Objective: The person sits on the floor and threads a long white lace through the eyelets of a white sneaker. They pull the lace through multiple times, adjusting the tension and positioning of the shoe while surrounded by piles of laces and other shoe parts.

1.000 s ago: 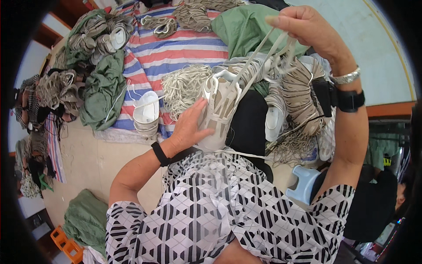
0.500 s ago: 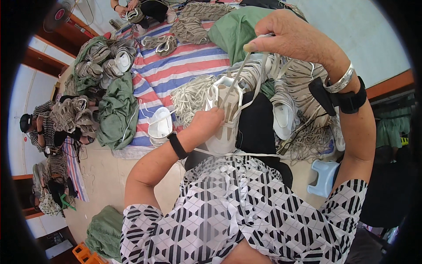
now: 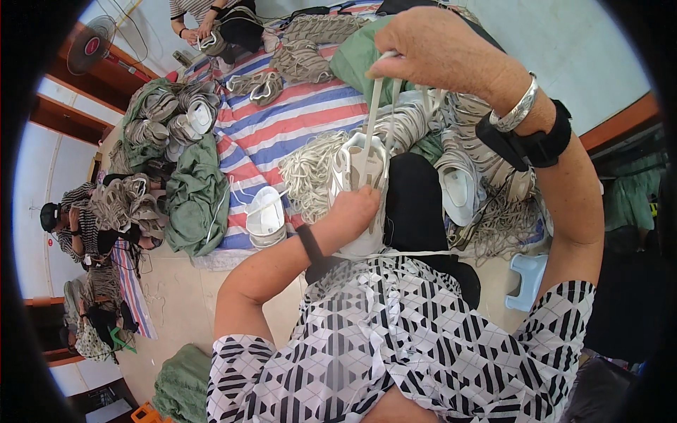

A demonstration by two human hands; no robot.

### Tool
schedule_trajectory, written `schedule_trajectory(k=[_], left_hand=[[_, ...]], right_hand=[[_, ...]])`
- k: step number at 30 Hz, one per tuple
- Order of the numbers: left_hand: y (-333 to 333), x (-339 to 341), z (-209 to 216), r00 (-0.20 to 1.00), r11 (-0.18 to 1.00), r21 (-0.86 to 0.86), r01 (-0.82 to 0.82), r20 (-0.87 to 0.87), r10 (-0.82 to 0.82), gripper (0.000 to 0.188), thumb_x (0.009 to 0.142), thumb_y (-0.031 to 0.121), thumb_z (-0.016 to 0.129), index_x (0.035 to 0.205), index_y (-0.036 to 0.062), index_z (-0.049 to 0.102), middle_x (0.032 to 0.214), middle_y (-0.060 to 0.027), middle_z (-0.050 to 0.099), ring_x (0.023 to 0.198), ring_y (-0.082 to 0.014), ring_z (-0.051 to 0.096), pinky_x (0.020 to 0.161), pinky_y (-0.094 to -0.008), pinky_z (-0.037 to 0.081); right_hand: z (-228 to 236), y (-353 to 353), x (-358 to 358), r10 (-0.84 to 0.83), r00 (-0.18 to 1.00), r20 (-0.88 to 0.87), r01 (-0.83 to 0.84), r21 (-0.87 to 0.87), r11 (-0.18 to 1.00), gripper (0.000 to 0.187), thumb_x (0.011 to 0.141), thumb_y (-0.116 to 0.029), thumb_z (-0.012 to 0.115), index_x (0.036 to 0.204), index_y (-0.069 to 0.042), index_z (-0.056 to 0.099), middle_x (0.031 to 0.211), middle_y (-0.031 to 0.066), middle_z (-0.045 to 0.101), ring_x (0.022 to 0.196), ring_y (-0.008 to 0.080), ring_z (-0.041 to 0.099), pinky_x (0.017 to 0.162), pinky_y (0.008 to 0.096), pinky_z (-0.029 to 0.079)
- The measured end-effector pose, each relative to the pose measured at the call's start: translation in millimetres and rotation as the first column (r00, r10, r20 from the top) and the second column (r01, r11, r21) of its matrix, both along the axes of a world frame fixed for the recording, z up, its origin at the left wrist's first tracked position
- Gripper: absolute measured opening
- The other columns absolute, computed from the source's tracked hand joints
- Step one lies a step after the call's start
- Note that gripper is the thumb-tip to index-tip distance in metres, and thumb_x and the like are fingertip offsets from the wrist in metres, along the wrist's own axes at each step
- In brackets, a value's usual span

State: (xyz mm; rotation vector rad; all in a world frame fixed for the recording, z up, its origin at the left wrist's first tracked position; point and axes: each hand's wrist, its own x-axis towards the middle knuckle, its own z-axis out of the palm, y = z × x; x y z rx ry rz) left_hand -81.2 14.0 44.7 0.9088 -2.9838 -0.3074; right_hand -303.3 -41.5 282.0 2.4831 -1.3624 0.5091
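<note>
A beige and white shoe upper [image 3: 361, 236] rests on my lap with its opening facing away from me. My left hand [image 3: 355, 211] is closed over its middle, fingers pressed at the lacing; exactly what they pinch is hidden. Raised high beyond the shoe, my right hand [image 3: 416, 46] grips a pale flat shoelace [image 3: 371, 116]. That lace runs taut from the fingers down to the shoe, with more strands hanging beside it. Left of the shoe lies a tangled heap of cream laces [image 3: 310, 169]. Another white-lined shoe upper [image 3: 266, 215] sits near my left forearm.
Stacks of beige shoe uppers [image 3: 486, 141] lie to the right, above a light blue stool [image 3: 525, 282]. A striped sheet [image 3: 282, 120] covers the floor ahead. Green sacks [image 3: 194, 190] and more uppers are at left. Two people [image 3: 70, 218] sit working, left and far.
My right hand has shifted slightly left and up, pulling the lace straighter. My left hand has moved a little right and down over the shoe.
</note>
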Motion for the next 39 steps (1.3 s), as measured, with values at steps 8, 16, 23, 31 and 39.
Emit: schedule_trajectory(k=[8, 16, 23, 31, 39], left_hand=[[9.7, 33.6, -2.1, 0.913, 0.982, 0.137, -0.133, -0.369, 0.176, 0.015, 0.086, 0.018, 0.066, 0.096, 0.01, 0.059, 0.086, -0.0089, 0.058, 0.075, -0.0314, 0.063, 0.063, -0.0405, 0.053], [-3.4, 39.9, -6.2, 0.935, 0.96, 0.183, -0.212, -0.247, 0.254, 0.012, 0.088, 0.013, 0.063, 0.098, 0.0088, 0.058, 0.093, -0.0105, 0.058, 0.082, -0.0326, 0.061, 0.069, -0.0406, 0.051], [11.3, 49.9, -15.9, 0.792, 0.934, 0.193, -0.301, -0.495, 0.357, 0.065, 0.079, 0.021, 0.072, 0.133, -0.0005, 0.041, 0.132, -0.0242, 0.044, 0.12, -0.039, 0.046, 0.1, -0.0443, 0.039], [21.8, 49.9, -39.2, 0.841, 0.961, 0.186, -0.202, -0.469, 0.268, 0.095, 0.083, 0.044, 0.065, 0.149, -0.0048, 0.017, 0.153, -0.0285, 0.021, 0.141, -0.042, 0.024, 0.113, -0.0466, 0.024], [-24.3, 38.3, -4.6, 0.733, 0.833, 0.522, -0.183, -0.493, 0.469, 0.043, 0.085, 0.023, 0.067, 0.124, 0.0069, 0.06, 0.127, -0.0154, 0.056, 0.114, -0.0318, 0.055, 0.096, -0.0389, 0.043]], right_hand=[[0.6, 5.0, -5.8, -0.009, 0.995, 0.102, -0.017, 0.252, 0.968, 0.04, 0.083, -0.037, 0.07, 0.063, -0.003, 0.061, 0.052, 0.006, 0.047, 0.048, 0.0143, 0.04, 0.047, 0.0312, 0.033], [9.1, -2.5, 0.2, 0.014, 0.995, 0.097, -0.044, 0.307, 0.951, 0.044, 0.08, -0.039, 0.068, 0.069, 0.003, 0.065, 0.065, 0.0228, 0.06, 0.064, 0.0383, 0.06, 0.06, 0.0452, 0.045], [-0.6, -7.8, -13.2, -0.142, 0.972, 0.186, 0.02, 0.538, 0.843, 0.044, 0.084, -0.038, 0.066, 0.068, 0.004, 0.064, 0.056, 0.013, 0.056, 0.053, 0.024, 0.051, 0.052, 0.0393, 0.04], [-13.5, -34.0, -69.3, -0.276, 0.923, 0.267, 0.163, 0.376, 0.912, 0.04, 0.087, -0.035, 0.067, 0.063, -0.004, 0.06, 0.053, -0.003, 0.045, 0.049, 0.0085, 0.038, 0.046, 0.0301, 0.029], [77.4, 45.7, 4.7, -0.139, 0.99, 0.028, 0.081, 0.694, 0.716, 0.044, 0.087, -0.03, 0.063, 0.059, 0.002, 0.055, 0.047, 0.0031, 0.044, 0.044, 0.0177, 0.042, 0.044, 0.0338, 0.035]])
